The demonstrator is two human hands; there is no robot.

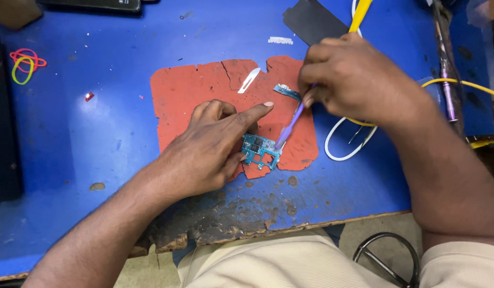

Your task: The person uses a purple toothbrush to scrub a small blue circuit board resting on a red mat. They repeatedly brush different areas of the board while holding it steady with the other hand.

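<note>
Head view: a person's left hand is pressing a small blue circuit board onto a cracked red mat on the blue surface, forefinger stretched out, other fingers curled. The right hand, fingers clamped on a purple-tipped tool, is touching the tool's tip to the board's upper right corner; work appears midway. The tool's long axis is running lower left to upper right. A loose blade is lying nearby.
</note>
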